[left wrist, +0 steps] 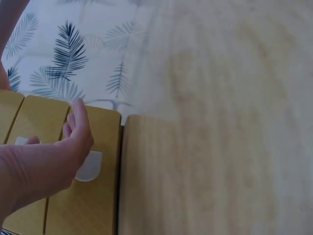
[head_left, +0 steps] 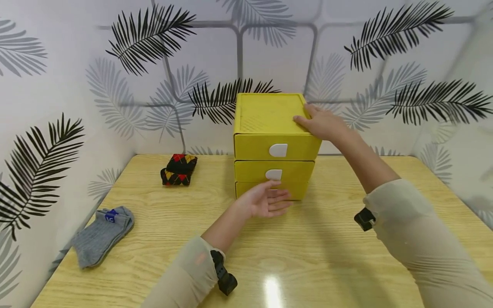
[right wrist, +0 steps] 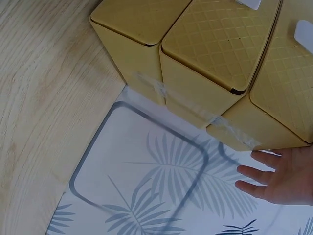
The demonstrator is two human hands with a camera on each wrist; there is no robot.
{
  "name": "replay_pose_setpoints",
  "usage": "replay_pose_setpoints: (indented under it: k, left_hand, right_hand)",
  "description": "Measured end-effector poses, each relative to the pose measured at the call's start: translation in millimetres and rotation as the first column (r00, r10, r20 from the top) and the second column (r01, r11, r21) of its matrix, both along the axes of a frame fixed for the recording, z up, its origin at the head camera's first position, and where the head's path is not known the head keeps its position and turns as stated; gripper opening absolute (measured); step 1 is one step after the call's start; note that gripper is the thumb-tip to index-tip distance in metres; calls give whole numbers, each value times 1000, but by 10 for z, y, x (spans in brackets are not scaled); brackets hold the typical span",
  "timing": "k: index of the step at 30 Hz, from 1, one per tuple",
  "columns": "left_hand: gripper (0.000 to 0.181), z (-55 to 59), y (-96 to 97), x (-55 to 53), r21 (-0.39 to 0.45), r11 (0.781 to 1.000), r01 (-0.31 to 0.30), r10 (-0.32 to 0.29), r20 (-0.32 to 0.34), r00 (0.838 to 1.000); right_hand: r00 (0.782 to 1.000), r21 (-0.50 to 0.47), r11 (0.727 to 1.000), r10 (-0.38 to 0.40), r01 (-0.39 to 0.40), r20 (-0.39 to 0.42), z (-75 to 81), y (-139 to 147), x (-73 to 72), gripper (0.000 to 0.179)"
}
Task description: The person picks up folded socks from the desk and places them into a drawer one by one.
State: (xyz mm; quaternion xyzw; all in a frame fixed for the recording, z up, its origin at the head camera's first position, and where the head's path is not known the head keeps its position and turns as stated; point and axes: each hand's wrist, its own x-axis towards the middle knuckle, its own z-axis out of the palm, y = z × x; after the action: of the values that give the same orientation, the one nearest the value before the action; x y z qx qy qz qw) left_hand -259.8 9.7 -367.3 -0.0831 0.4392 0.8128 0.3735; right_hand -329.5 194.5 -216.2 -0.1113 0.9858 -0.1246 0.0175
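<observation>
A yellow three-drawer box [head_left: 273,113] stands at the back of the table, each drawer front bearing a white handle. The drawers look closed. My left hand [head_left: 265,202] is before the lower drawers, fingers extended and thumb close to the middle handle [head_left: 274,174]. In the left wrist view the hand partly covers the lowest handle [left wrist: 90,166]; contact is unclear. My right hand [head_left: 325,124] rests on the box's top right edge, thumb on top. Its fingers [right wrist: 254,175] look straight and spread by the side in the right wrist view.
Folded black, red and yellow argyle socks [head_left: 179,170] lie left of the box. Grey socks [head_left: 103,235] with a blue label are near the left edge of the wooden table [head_left: 173,239]. A leaf-patterned wall [head_left: 208,47] stands behind the box.
</observation>
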Motion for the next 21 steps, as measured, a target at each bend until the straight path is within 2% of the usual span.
replay_pose_setpoints:
  k: [4,7,18,21]
  left_hand:
    - [60,-79,-8,27,5,1000,-26,26,78,997]
    - [63,-104,-6,17,13,998,-56,54,102,993]
    - [49,-184,-19,-11,-10,989,-148,148,167,975]
    - [45,-207,-25,-20,-1,987,-159,157,163,974]
  right_hand:
    - [1000,-2,1000,4,-4,-1,-3,-1,-1,74]
    - [1000,-9,1000,5,-5,1,-3,-1,-1,74]
    - [1000,-23,1000,11,-11,4,-9,0,-7,74]
    - [1000,-25,1000,11,-11,7,-2,-9,-7,74]
